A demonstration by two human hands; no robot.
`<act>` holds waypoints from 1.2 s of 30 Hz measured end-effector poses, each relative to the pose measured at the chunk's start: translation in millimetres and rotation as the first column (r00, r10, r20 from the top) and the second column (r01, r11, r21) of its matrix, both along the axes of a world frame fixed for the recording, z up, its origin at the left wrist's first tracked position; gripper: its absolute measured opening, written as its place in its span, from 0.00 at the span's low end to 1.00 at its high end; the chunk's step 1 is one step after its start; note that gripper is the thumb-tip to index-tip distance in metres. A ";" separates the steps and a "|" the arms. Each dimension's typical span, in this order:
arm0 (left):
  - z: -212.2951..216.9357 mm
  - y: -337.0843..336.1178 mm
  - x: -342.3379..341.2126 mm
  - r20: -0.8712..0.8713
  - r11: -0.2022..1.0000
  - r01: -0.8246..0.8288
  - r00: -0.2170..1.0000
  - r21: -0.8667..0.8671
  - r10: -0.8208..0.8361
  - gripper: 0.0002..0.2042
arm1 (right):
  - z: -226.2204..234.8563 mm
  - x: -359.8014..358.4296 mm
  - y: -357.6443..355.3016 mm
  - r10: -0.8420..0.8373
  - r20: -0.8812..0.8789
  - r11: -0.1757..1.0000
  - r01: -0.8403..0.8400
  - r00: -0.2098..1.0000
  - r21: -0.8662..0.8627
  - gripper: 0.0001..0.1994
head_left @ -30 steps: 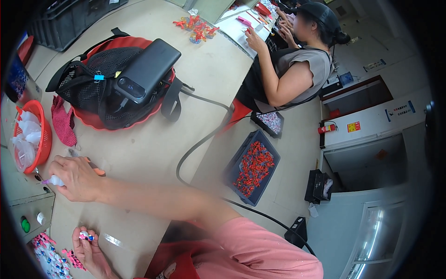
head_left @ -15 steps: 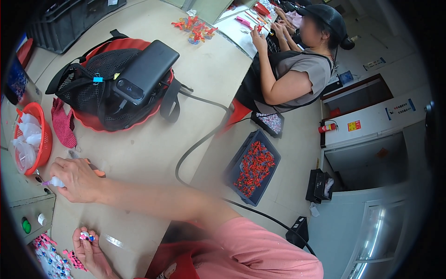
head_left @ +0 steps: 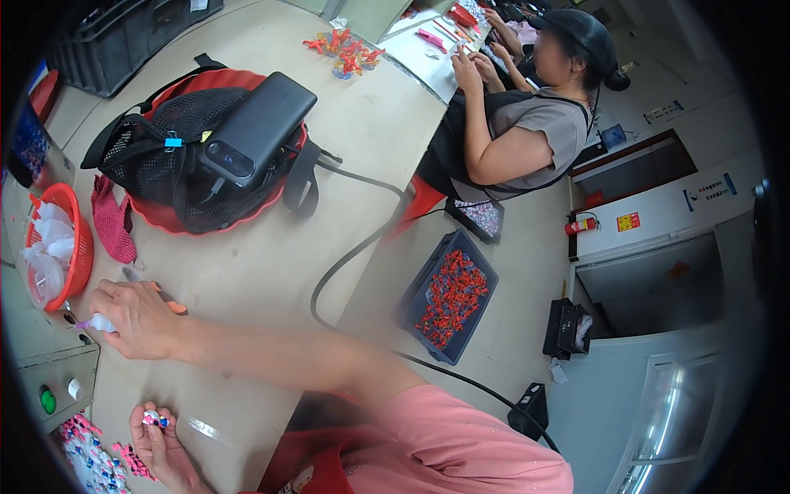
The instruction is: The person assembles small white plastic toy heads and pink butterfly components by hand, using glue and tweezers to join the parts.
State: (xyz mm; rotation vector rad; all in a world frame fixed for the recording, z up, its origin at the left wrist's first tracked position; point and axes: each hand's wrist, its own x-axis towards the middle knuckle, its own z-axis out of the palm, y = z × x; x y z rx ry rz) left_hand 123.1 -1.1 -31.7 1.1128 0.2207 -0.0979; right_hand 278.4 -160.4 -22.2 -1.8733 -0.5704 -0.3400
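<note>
My right hand (head_left: 141, 317) reaches across the table from the lower right, its fingers closed around a small white squeeze bottle (head_left: 104, 323) with a thin purple nozzle pointing left. Beside its knuckles lies a tool with orange handles (head_left: 174, 306), partly hidden by the hand. Lower down, my left hand (head_left: 158, 449) pinches a small white, blue and pink piece (head_left: 155, 418) between fingertips and thumb. The nozzle and this piece are well apart. Close to the left hand are a heap of small white, blue and pink pieces (head_left: 92, 457) and some pink-and-black ones (head_left: 132, 461).
A red basket (head_left: 81, 247) holds translucent plastic items. A black mesh bag and a power bank (head_left: 262, 123) rest on a red tray (head_left: 247, 221); a black cable (head_left: 329, 276) crosses the table edge. A grey crate (head_left: 409, 317) of red pieces stands beyond. A co-worker (head_left: 518, 132) sits at the back.
Both my hands stay almost still, with the bottle and the small piece held as before. The co-worker's hands have shifted slightly.
</note>
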 end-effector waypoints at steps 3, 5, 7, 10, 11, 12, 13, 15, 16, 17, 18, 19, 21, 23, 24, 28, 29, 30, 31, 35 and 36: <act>1.9 -3.2 1.0 0.007 1.000 0.003 1.000 0.012 -0.003 0.17 | -0.4 1.2 -0.8 0.005 -0.010 1.000 -0.005 1.000 -0.001 0.16; 1.6 -4.7 2.2 0.015 1.000 0.010 1.000 0.020 -0.010 0.17 | -0.2 1.8 -1.9 -0.011 0.004 1.000 0.011 1.000 0.003 0.15; -2.1 -3.6 2.6 0.014 0.997 -0.002 1.000 0.075 0.001 0.16 | 0.4 1.9 -1.2 -0.014 0.005 1.000 0.014 1.000 0.023 0.15; -2.1 -2.8 0.0 0.004 0.987 -0.011 1.000 0.158 0.011 0.16 | -0.5 1.8 2.7 -0.021 -0.006 1.000 0.021 1.000 0.020 0.14; -2.7 -2.7 -0.5 0.006 0.988 -0.009 1.000 0.153 0.008 0.16 | -1.6 2.4 3.5 -0.024 -0.004 1.000 0.024 1.000 0.014 0.14; -2.6 -2.0 -1.2 0.050 0.984 0.029 0.998 0.176 -0.039 0.17 | -2.6 2.1 4.7 -0.024 0.008 0.999 0.024 1.000 0.023 0.14; -1.9 -2.0 -0.2 0.093 0.977 0.065 0.992 0.201 -0.085 0.17 | -3.3 1.5 4.8 -0.023 0.022 0.999 0.022 1.000 0.032 0.14; 13.7 -19.0 1.6 0.065 0.976 0.023 0.997 0.217 -0.038 0.16 | -6.0 0.4 5.8 -0.029 0.025 0.999 0.028 0.999 0.038 0.14; 19.8 -26.9 1.6 0.037 0.971 -0.019 0.999 0.238 0.010 0.15 | -7.2 0.3 5.7 -0.034 0.027 0.998 0.032 0.999 0.047 0.14; 22.1 -29.2 1.2 0.039 0.971 -0.016 0.999 0.237 0.007 0.15 | -7.0 -0.2 5.7 -0.037 0.028 0.998 0.036 0.999 0.046 0.14; 23.6 -30.6 1.0 0.030 0.973 -0.029 0.999 0.228 0.023 0.14 | -6.9 -0.5 5.7 -0.039 0.018 0.998 0.038 0.999 0.044 0.14; 24.2 -31.5 1.5 0.021 0.975 -0.043 0.999 0.219 0.040 0.13 | -7.0 0.0 5.4 -0.040 0.007 0.998 0.040 0.999 0.043 0.13; 24.0 -32.8 1.3 0.027 0.980 -0.051 0.999 0.195 0.046 0.13 | -7.4 0.4 5.6 -0.037 0.011 0.998 0.037 0.999 0.043 0.13; 24.8 -34.6 1.2 0.033 0.983 -0.059 0.998 0.171 0.054 0.13 | -6.7 0.6 5.3 -0.033 0.014 0.998 0.032 0.999 0.044 0.13; 26.1 -36.1 1.5 0.017 0.981 -0.069 0.998 0.181 0.067 0.13 | -5.0 0.4 4.2 -0.034 0.008 0.999 0.033 0.999 0.033 0.13; 27.5 -33.0 -0.4 0.017 0.979 -0.063 0.998 0.196 0.061 0.13 | -4.3 0.6 5.1 -0.008 -0.019 1.000 0.008 1.000 0.014 0.14; 25.5 -32.3 0.4 0.013 0.980 -0.061 0.998 0.189 0.060 0.13 | -5.6 0.8 4.9 -0.009 -0.023 1.000 0.009 1.000 0.007 0.14; 23.7 -31.9 1.3 0.032 0.983 -0.048 0.999 0.176 0.043 0.13 | -6.4 1.0 4.6 -0.017 -0.027 1.000 0.017 0.999 0.001 0.14; 21.8 -31.4 2.0 0.050 0.986 -0.034 0.998 0.162 0.027 0.12 | -7.5 1.2 4.2 -0.025 -0.032 1.000 0.025 0.999 -0.005 0.14; 22.2 -28.1 1.1 0.054 0.980 -0.007 0.999 0.198 -0.004 0.12 | -8.0 0.8 6.5 -0.023 -0.026 1.000 0.023 0.999 0.017 0.14; 22.2 -28.2 1.0 0.062 0.978 -0.010 0.998 0.208 -0.003 0.12 | -8.0 0.8 6.8 -0.022 -0.019 1.000 0.022 1.000 0.018 0.14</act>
